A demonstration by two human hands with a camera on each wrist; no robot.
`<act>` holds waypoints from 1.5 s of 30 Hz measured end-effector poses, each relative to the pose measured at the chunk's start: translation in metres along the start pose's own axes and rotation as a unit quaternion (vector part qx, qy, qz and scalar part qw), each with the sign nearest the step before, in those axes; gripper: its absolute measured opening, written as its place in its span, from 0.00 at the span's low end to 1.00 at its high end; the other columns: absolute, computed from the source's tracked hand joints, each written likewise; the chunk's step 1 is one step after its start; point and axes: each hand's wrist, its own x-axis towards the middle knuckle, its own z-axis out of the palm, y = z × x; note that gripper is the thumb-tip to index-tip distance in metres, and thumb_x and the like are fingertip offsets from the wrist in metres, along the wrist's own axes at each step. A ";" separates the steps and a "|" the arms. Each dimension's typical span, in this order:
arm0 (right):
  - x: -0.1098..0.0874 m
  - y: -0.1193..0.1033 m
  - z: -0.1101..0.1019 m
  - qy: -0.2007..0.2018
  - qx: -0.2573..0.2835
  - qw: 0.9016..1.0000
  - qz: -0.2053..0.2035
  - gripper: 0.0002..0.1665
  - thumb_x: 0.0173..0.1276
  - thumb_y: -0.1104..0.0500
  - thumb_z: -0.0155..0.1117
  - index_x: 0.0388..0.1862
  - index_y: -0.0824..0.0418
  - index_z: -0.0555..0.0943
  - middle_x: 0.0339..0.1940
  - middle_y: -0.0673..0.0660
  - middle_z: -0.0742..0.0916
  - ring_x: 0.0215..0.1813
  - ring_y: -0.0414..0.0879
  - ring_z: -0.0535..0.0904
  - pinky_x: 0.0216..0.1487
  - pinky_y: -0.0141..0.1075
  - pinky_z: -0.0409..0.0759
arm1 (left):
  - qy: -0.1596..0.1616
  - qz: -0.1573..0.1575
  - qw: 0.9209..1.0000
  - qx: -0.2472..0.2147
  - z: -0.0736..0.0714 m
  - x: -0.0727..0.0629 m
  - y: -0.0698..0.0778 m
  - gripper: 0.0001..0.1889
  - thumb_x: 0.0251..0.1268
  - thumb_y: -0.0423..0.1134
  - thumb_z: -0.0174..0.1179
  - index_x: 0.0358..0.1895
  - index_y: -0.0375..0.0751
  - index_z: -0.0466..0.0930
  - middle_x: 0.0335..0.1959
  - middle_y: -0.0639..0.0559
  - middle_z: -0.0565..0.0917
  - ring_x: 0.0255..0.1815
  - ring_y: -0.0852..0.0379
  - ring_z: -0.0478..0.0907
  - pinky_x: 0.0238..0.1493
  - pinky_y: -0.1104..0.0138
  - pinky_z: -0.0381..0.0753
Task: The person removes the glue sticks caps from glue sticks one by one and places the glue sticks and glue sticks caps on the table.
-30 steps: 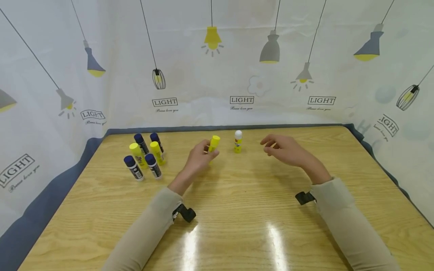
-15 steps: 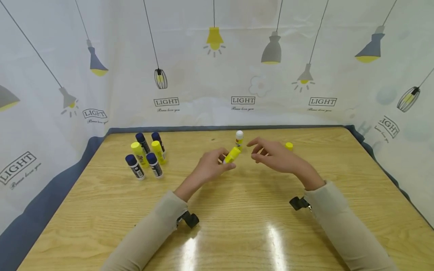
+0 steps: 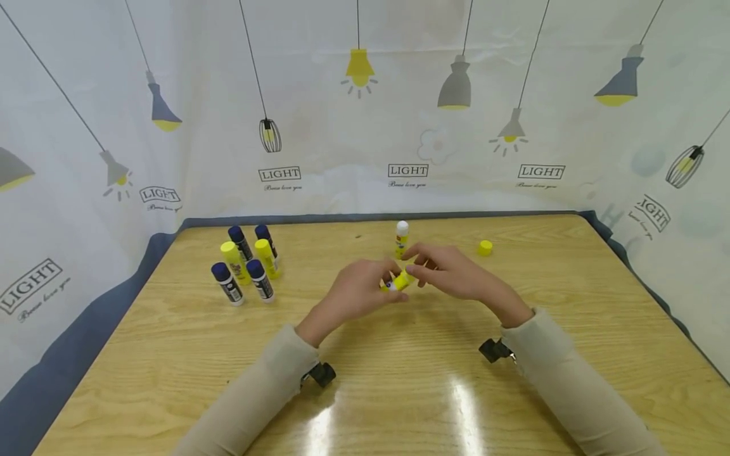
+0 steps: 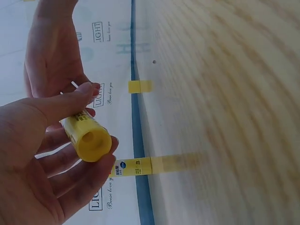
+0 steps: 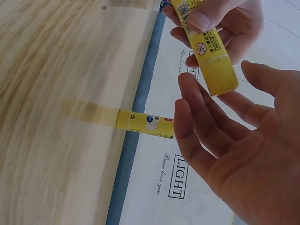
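Note:
My left hand (image 3: 360, 288) grips a yellow glue stick (image 3: 393, 284) by its body, tilted with its capped end toward the right. In the left wrist view the hollow base of this glue stick (image 4: 89, 140) faces the camera. My right hand (image 3: 454, 273) is at the capped end, its thumb and fingers spread around it; the right wrist view shows a gap between the fingers (image 5: 190, 124) and the yellow cap (image 5: 219, 77). Behind the hands stands an uncapped yellow glue stick (image 3: 402, 234) with a white top. A loose yellow cap (image 3: 485, 247) sits on the table to its right.
On the left of the wooden table (image 3: 399, 367) several glue sticks stand upright in a group, some with navy caps (image 3: 256, 268) and two with yellow caps (image 3: 228, 247). A white printed curtain (image 3: 319, 126) hangs behind the table's far edge.
My left hand has carried the glue stick right and nearer, tipping it over. My right hand has moved left to its capped end. The loose cap, hidden behind the right hand earlier, now shows.

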 end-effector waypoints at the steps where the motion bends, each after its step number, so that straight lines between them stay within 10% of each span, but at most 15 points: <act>1: 0.000 0.000 0.000 0.000 0.002 1.000 -0.001 0.18 0.83 0.54 0.55 0.63 0.61 0.78 0.43 0.59 0.91 0.42 0.58 0.88 0.43 0.43 0.85 | 0.003 0.010 1.000 0.010 -0.001 -0.001 0.001 0.22 0.61 0.59 0.73 0.52 0.52 0.84 0.41 0.58 0.89 0.40 0.61 0.84 0.39 0.65 0.82; 14: 0.000 0.001 0.002 -0.026 0.011 0.999 0.019 0.14 0.82 0.52 0.57 0.54 0.58 0.84 0.31 0.60 0.87 0.37 0.54 0.88 0.43 0.54 0.86 | 0.047 0.040 0.993 0.097 -0.003 -0.003 0.012 0.21 0.60 0.59 0.73 0.49 0.52 0.84 0.35 0.61 0.87 0.30 0.63 0.79 0.27 0.69 0.74; 45: 0.001 -0.005 0.002 0.006 -0.040 0.999 -0.002 0.14 0.77 0.56 0.65 0.55 0.61 0.85 0.27 0.56 0.85 0.29 0.44 0.82 0.29 0.33 0.76 | 0.052 0.043 0.997 0.031 -0.002 -0.001 0.004 0.17 0.61 0.51 0.75 0.50 0.49 0.87 0.41 0.57 0.92 0.26 0.64 0.78 0.28 0.69 0.76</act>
